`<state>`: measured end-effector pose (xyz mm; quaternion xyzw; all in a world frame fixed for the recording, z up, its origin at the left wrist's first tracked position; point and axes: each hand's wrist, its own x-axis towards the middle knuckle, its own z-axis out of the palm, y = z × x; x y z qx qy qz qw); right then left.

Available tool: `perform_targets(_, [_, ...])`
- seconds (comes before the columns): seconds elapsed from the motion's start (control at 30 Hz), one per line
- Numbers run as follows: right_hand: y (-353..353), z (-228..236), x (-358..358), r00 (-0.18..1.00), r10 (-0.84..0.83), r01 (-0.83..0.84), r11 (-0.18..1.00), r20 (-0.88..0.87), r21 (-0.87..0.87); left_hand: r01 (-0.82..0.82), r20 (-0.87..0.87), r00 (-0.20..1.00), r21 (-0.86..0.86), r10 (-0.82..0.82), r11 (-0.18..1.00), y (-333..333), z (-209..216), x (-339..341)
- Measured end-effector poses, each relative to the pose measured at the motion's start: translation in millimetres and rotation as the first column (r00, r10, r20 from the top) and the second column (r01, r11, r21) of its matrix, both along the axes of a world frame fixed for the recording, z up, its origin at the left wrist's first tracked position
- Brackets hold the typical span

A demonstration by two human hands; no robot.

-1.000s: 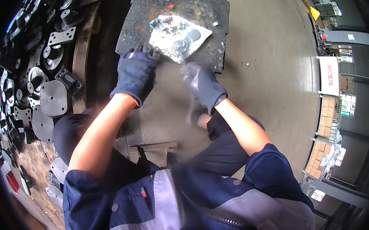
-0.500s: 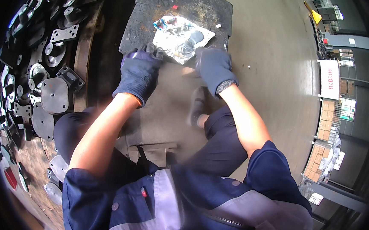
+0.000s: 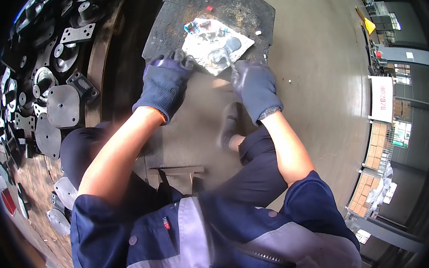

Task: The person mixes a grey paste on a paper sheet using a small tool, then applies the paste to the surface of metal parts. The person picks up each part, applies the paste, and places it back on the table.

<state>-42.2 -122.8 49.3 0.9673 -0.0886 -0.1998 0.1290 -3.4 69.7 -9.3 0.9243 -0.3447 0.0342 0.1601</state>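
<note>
Head view, and the grey floor (image 3: 316,92) ran wide down my right side, the biggest thing going! Over on my left, a wooden platform (image 3: 37,181) carried a crowd of metal parts (image 3: 63,106), flat plates jostling round discs. Straight ahead stood the dark, scuffed table (image 3: 165,30), and there, right at its near edge, lay the white sheet (image 3: 196,49), one corner pointing my way. Gloves on both sides! My left hand (image 3: 163,82) was up at the table edge, just beside the sheet, fingers bent and bunched together; whether they pinched anything, I couldn't tell. My right hand (image 3: 257,83) had its fingers closed, pinching a thin stick (image 3: 231,64) whose far end reached over the sheet, near a grey smear (image 3: 215,59) and a dark oval patch (image 3: 232,44). Smallest of all: a red scrap (image 3: 210,9) beyond the sheet, a white bit (image 3: 258,33) off its right side.
</note>
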Motion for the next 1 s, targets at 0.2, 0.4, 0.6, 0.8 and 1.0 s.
perform_targets(0.2, [8, -15, -20, 0.998, 0.029, -0.032, 0.998, 0.051, 0.06, 0.014, 0.013, 1.0, 0.037, -0.015, 0.999, -1, -10, 2])
perform_targets(0.4, [18, -32, -27, 0.98, 0.187, -0.186, 0.982, 0.063, -0.022, -0.013, -0.014, 1.0, 0.068, 0.014, 0.998, 0, 3, -1])
perform_targets(0.6, [18, -35, -22, 0.997, 0.078, -0.078, 0.993, -0.004, -0.083, 0.022, -0.029, 0.999, 0.046, -0.021, 0.999, 0, 0, 1])
perform_targets(0.8, [-4, -23, -8, 0.993, 0.075, -0.067, 0.994, 0.087, -0.088, 0.023, -0.045, 0.999, 0.102, -0.019, 0.995, 0, -4, 1])
perform_targets(1.0, [0, 1, -1, 0.981, 0.022, -0.017, 1.0, 0.192, -0.025, 0.03, -0.052, 0.998, 0.052, -0.028, 0.998, 1, -5, 2])
